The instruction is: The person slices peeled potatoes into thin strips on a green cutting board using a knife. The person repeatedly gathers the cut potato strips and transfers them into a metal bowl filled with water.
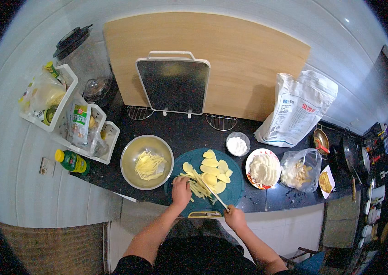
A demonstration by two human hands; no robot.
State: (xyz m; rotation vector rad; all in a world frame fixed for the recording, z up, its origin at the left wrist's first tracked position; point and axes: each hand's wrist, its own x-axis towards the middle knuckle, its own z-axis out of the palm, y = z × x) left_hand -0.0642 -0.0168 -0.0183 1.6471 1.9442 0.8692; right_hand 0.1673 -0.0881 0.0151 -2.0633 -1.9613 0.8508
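Observation:
My right hand (234,218) grips the handle of a kitchen knife (215,195), its blade slanting up and left across the potato pieces. Close to the blade, my left hand (181,191) curls its fingers down over potato pieces at the left of a round teal cutting board (235,189). Cut potato strips (199,191) lie between the two hands. Thin potato slices (210,169) overlap on the board's upper right part. Left of the board stands a steel bowl (127,156) with pale potato shreds (150,165) in it.
Right of the board are a small bowl of white powder (238,145), a plate of flour-like powder (264,168), a clear plastic bag (302,170) and a large white bag (295,110). A yellow-capped bottle (73,162) and white baskets (111,144) stand left. A black board (174,86) leans behind.

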